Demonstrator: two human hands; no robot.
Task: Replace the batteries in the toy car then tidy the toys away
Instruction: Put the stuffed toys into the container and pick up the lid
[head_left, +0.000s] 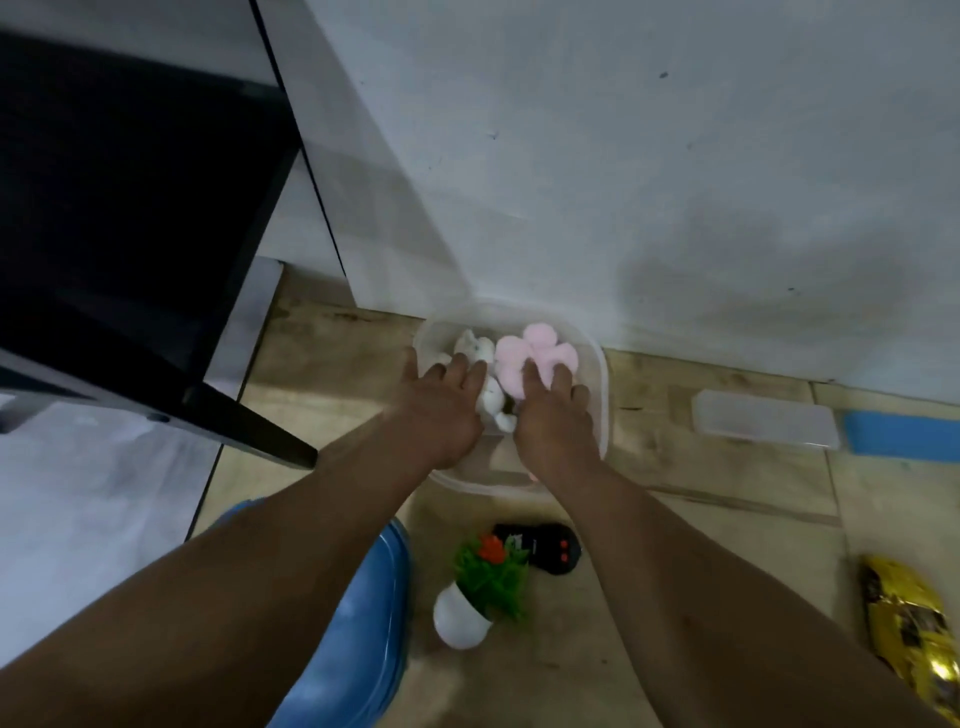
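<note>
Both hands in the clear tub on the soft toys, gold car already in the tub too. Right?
Not quite. In the head view the gold car lies on the floor at the right, outside the tub. The left hand and right hand do rest on the soft toys in it.

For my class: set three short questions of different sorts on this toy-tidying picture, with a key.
1. True or false: the gold toy car lies inside the clear tub.
2. Which toy does the right hand touch: A white plush toy, B pink plush toy, C potted toy plant?
3. Fill in: the black remote lies on the ____.

Key: 1 false; 2 B; 3 floor.
</note>
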